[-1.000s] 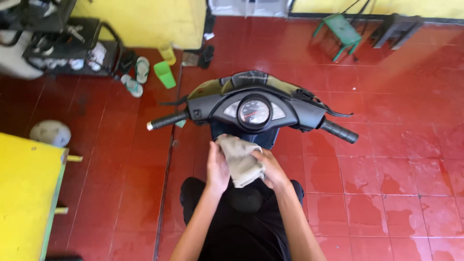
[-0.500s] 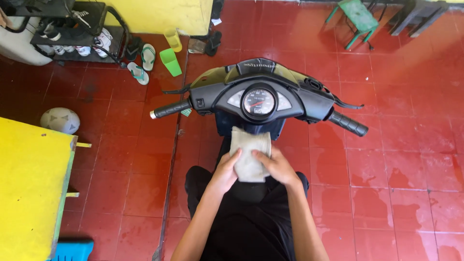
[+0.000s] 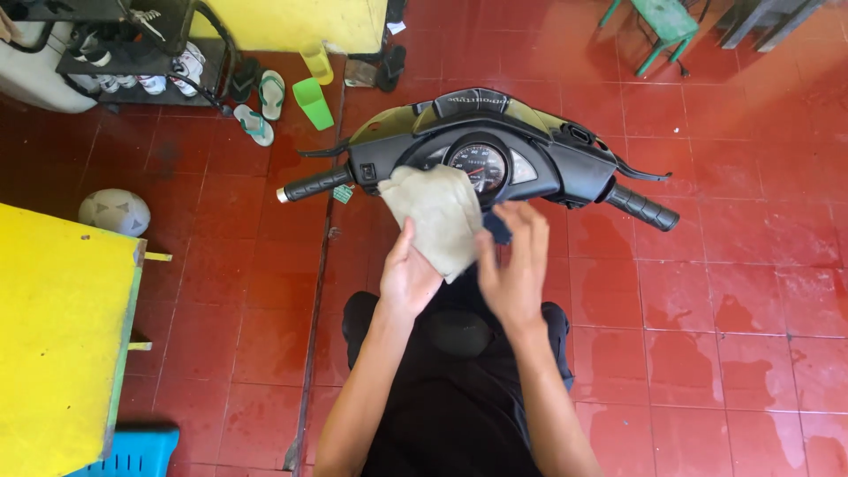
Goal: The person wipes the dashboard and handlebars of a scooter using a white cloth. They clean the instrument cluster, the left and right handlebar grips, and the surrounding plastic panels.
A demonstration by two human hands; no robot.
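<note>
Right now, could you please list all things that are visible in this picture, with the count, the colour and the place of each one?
scooter: one, black, centre, handlebars and round gauge facing the camera
cloth: one, grey-beige, on the left part of the dashboard
table: one, yellow, left edge
ball: one, pale grey, on the floor behind the table
crate: one, blue, bottom left corner
shoe rack: one, black, top left, shoes on it
sandals: a pair, pale green, beside the rack
cup: one, green, lying on the floor
stool: one, green, top right
floor: red tiles, wet patches at right
left hand: holds the cloth from below
right hand: at the right edge of the cloth, fingers spread
</note>
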